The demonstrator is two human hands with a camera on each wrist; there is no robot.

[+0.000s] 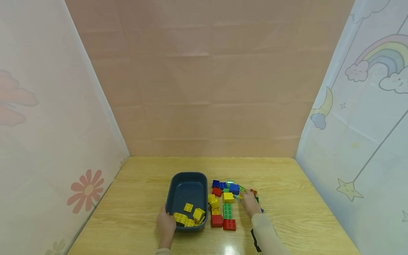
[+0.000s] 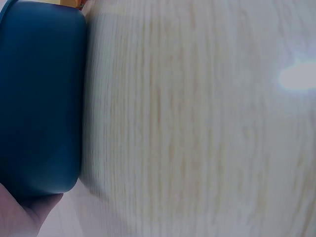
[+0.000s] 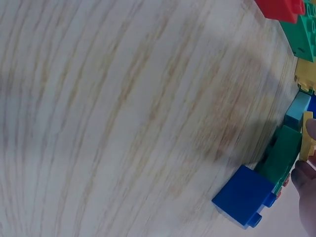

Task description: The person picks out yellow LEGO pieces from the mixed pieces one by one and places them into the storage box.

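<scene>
My left hand (image 1: 166, 221) grips the left front corner of a dark blue bin (image 1: 172, 189); the left wrist view shows the hand at the corner of the bin's outer wall (image 2: 44, 98). Inside the bin, several yellow bricks (image 1: 188, 207) lie toward the near end. Over the pile to the right, my right hand (image 1: 250, 204) pinches a small yellow brick (image 3: 306, 137) between thumb and finger. Around those fingertips are a blue brick (image 1: 234, 188), a light blue piece (image 3: 297, 109) and a dark green brick (image 3: 280, 157).
Loose bricks lie right of the bin: a yellow brick (image 1: 228, 197), a long green brick (image 1: 227, 211), red bricks (image 1: 229, 224) and dark blue bricks (image 1: 215, 183). Another blue brick (image 3: 243, 196) sits near the right hand. A wooden table (image 1: 140, 198) meets cloth walls behind and at both sides.
</scene>
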